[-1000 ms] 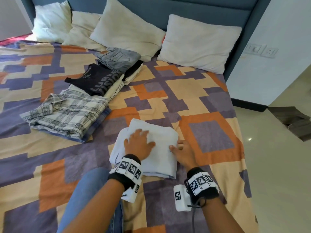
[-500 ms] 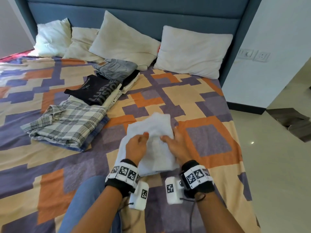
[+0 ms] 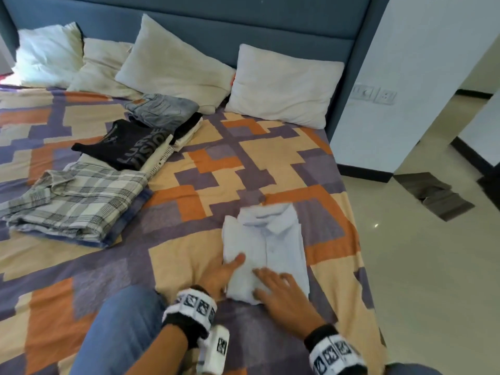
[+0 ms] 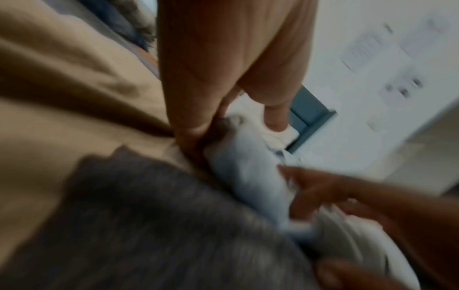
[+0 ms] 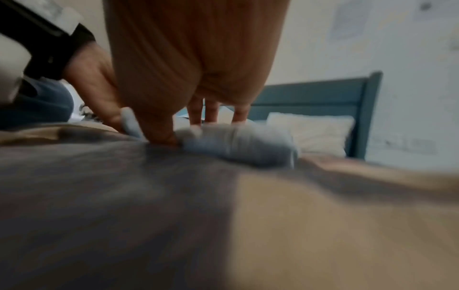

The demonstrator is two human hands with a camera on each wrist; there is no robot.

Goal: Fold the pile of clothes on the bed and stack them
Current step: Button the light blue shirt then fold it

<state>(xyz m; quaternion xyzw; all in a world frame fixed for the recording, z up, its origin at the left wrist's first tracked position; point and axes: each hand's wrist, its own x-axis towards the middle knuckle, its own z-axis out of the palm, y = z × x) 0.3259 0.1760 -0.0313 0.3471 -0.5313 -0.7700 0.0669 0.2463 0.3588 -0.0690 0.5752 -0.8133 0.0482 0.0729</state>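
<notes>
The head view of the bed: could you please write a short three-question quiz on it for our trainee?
1. True or false: the pale blue folded collared shirt lies on top of the grey-and-white plaid folded shirt.
2. Which garment lies nearest the white pillows? A: black printed T-shirt. B: grey folded jeans. C: plaid shirt.
3. How many hands touch the pale blue shirt?

Key:
1. False; they lie apart on the bedspread.
2. B.
3. Two: left hand and right hand.

Black wristbands (image 3: 186, 323) with white marker tags, white camera boxes (image 3: 216, 350), blue jeans (image 3: 119, 334).
</notes>
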